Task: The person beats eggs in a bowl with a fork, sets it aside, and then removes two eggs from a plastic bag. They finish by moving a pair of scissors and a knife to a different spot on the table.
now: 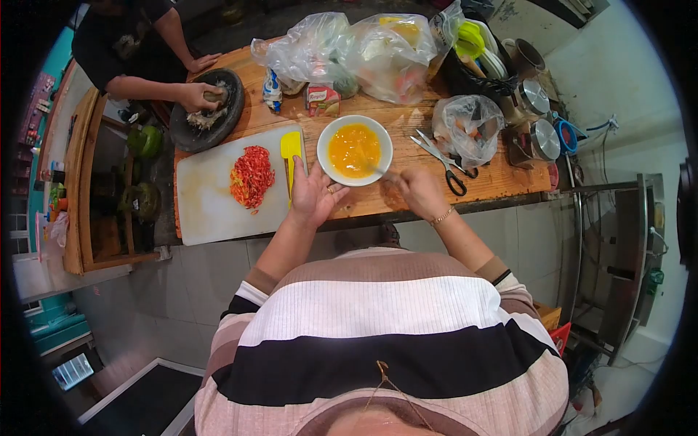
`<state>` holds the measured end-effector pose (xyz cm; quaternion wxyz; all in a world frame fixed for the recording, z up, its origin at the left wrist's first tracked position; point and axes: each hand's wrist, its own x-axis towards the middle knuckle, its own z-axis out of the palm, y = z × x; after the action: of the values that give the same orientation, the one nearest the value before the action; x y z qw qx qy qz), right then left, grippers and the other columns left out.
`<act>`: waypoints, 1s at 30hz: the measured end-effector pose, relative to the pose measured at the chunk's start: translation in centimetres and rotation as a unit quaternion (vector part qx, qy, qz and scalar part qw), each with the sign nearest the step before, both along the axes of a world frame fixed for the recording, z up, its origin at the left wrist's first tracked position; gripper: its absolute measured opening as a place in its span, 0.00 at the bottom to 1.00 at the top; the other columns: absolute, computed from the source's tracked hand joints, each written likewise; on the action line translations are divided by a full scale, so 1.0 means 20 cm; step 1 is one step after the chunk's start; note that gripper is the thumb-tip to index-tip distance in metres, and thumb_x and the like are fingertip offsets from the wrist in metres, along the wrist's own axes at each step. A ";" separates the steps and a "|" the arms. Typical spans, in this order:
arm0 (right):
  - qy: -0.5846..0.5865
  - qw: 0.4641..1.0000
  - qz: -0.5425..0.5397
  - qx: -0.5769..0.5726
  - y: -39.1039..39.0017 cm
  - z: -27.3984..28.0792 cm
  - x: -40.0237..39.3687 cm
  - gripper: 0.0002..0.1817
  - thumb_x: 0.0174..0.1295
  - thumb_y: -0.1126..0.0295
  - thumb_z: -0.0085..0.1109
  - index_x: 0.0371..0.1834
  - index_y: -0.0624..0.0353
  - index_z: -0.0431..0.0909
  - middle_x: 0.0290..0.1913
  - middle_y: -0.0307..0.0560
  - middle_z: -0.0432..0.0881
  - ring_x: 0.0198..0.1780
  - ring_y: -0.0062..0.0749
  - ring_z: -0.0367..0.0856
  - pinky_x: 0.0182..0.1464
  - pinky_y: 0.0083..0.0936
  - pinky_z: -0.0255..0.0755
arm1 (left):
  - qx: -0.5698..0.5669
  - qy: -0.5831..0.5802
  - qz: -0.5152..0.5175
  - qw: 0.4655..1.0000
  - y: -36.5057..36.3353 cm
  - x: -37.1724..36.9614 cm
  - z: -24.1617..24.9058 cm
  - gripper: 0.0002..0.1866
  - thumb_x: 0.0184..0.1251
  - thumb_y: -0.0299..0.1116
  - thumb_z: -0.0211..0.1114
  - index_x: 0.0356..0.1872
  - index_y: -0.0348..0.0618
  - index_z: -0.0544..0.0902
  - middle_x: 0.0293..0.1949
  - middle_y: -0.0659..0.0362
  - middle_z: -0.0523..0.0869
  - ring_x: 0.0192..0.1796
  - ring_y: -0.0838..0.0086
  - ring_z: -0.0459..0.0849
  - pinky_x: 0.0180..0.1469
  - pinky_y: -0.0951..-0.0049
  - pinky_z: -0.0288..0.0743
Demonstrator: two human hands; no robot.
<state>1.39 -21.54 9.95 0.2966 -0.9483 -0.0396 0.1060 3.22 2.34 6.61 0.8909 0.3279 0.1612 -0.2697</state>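
Bowl (355, 119), yellow liquid (352, 150) inside, touches spread left hand (315, 198); right hand (422, 192) seemingly grips utensil (378, 170).

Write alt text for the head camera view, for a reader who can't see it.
A person's left hand touches a white bowl of yellow liquid, perhaps beaten egg, while the right hand holds a utensil dipping into it. Left of the bowl, chopped red pieces lie on a white cutting board; beyond, another person's hand is over a dark mortar.
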 end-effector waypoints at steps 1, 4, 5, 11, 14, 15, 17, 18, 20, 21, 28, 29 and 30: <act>0.023 0.999 -0.005 0.040 0.01 0.03 -0.01 0.16 0.64 0.57 0.55 0.38 0.57 0.85 0.32 0.57 0.83 0.36 0.52 0.82 0.39 0.39 0.73 | -0.004 0.003 0.002 1.000 0.00 0.00 -0.01 0.49 0.65 0.76 0.27 0.77 0.50 0.47 0.75 0.40 0.51 0.76 0.42 0.49 0.75 0.47 0.35; 0.045 0.993 -0.049 0.100 0.02 0.06 -0.01 0.15 0.63 0.58 0.55 0.38 0.57 0.85 0.31 0.58 0.83 0.35 0.52 0.82 0.38 0.39 0.73 | 0.006 0.006 0.005 1.000 -0.01 0.00 0.01 0.49 0.65 0.76 0.27 0.77 0.50 0.47 0.74 0.40 0.52 0.76 0.42 0.50 0.75 0.46 0.36; 0.021 0.993 -0.084 0.082 0.00 -0.01 0.01 0.15 0.63 0.58 0.55 0.38 0.57 0.85 0.31 0.58 0.83 0.34 0.53 0.82 0.38 0.39 0.73 | 0.014 0.006 0.005 1.000 -0.01 0.00 0.02 0.49 0.65 0.76 0.27 0.77 0.50 0.47 0.74 0.40 0.52 0.76 0.42 0.50 0.75 0.46 0.36; 0.048 0.996 -0.010 0.080 0.01 0.07 -0.01 0.16 0.63 0.59 0.55 0.33 0.62 0.83 0.29 0.61 0.81 0.34 0.54 0.80 0.38 0.41 0.72 | 0.012 0.014 0.009 1.000 0.00 0.00 0.00 0.49 0.65 0.76 0.27 0.77 0.50 0.47 0.74 0.40 0.52 0.75 0.42 0.51 0.75 0.47 0.36; 0.022 0.992 -0.084 0.092 0.02 0.04 0.00 0.15 0.63 0.60 0.55 0.33 0.62 0.83 0.30 0.61 0.81 0.35 0.55 0.80 0.39 0.43 0.72 | 0.013 0.016 0.012 1.000 -0.01 0.00 0.01 0.49 0.65 0.76 0.28 0.77 0.50 0.47 0.74 0.40 0.52 0.75 0.43 0.51 0.75 0.47 0.37; -0.006 0.990 -0.123 0.075 0.01 -0.01 0.02 0.15 0.63 0.60 0.55 0.33 0.61 0.83 0.31 0.61 0.81 0.36 0.54 0.80 0.39 0.43 0.72 | 0.015 0.019 0.012 1.000 -0.01 0.00 0.02 0.49 0.66 0.75 0.27 0.77 0.48 0.47 0.74 0.41 0.52 0.76 0.44 0.51 0.75 0.47 0.38; -0.026 0.997 -0.065 0.013 -0.02 -0.10 0.02 0.16 0.63 0.59 0.56 0.31 0.62 0.82 0.30 0.62 0.81 0.35 0.55 0.80 0.39 0.44 0.72 | 0.018 0.023 0.009 1.000 -0.01 0.00 0.05 0.48 0.67 0.73 0.25 0.77 0.45 0.47 0.75 0.42 0.52 0.76 0.45 0.50 0.75 0.48 0.39; -0.037 0.998 -0.036 -0.019 -0.03 -0.12 0.02 0.16 0.62 0.59 0.56 0.31 0.62 0.82 0.30 0.62 0.80 0.34 0.56 0.80 0.38 0.44 0.72 | 0.017 0.021 0.010 1.000 -0.01 0.00 0.05 0.48 0.67 0.73 0.25 0.77 0.45 0.47 0.75 0.42 0.52 0.76 0.45 0.50 0.75 0.48 0.39; 0.021 0.997 -0.014 0.070 0.02 0.03 -0.01 0.17 0.61 0.58 0.56 0.28 0.63 0.81 0.29 0.62 0.80 0.34 0.57 0.80 0.37 0.45 0.72 | 0.016 0.018 0.012 1.000 -0.01 -0.01 0.05 0.48 0.67 0.73 0.25 0.76 0.45 0.47 0.75 0.42 0.52 0.76 0.45 0.50 0.75 0.48 0.39; 0.050 0.992 -0.003 0.115 0.04 0.08 -0.02 0.17 0.61 0.58 0.56 0.27 0.63 0.80 0.29 0.62 0.80 0.34 0.57 0.80 0.37 0.46 0.71 | 0.015 0.017 0.011 1.000 -0.02 -0.01 0.05 0.48 0.67 0.73 0.24 0.76 0.45 0.47 0.75 0.42 0.52 0.76 0.45 0.50 0.75 0.48 0.39; -0.017 0.997 -0.055 0.044 0.01 -0.05 0.01 0.17 0.61 0.57 0.56 0.28 0.62 0.81 0.31 0.61 0.80 0.36 0.57 0.80 0.39 0.45 0.72 | 0.014 0.018 0.014 1.000 -0.01 0.00 0.05 0.48 0.67 0.73 0.24 0.76 0.44 0.48 0.74 0.42 0.53 0.76 0.45 0.50 0.75 0.48 0.40; 0.011 0.995 -0.034 0.097 0.03 -0.02 -0.01 0.17 0.61 0.57 0.55 0.28 0.62 0.80 0.31 0.62 0.80 0.36 0.57 0.80 0.39 0.45 0.72 | 0.014 0.019 0.015 1.000 -0.01 -0.01 0.04 0.48 0.67 0.73 0.24 0.76 0.44 0.48 0.74 0.42 0.53 0.76 0.45 0.51 0.75 0.48 0.40; 0.038 0.988 -0.011 0.149 0.04 0.01 -0.02 0.17 0.62 0.57 0.55 0.28 0.63 0.80 0.31 0.62 0.80 0.35 0.57 0.80 0.39 0.45 0.72 | 0.014 0.019 0.015 1.000 -0.01 -0.01 0.05 0.48 0.67 0.73 0.24 0.76 0.44 0.48 0.74 0.42 0.53 0.76 0.45 0.51 0.75 0.48 0.40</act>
<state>0.95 -20.72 10.21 0.4374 -0.8889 -0.0329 0.1317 3.09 2.07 7.53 0.8870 0.3325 0.1863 -0.2606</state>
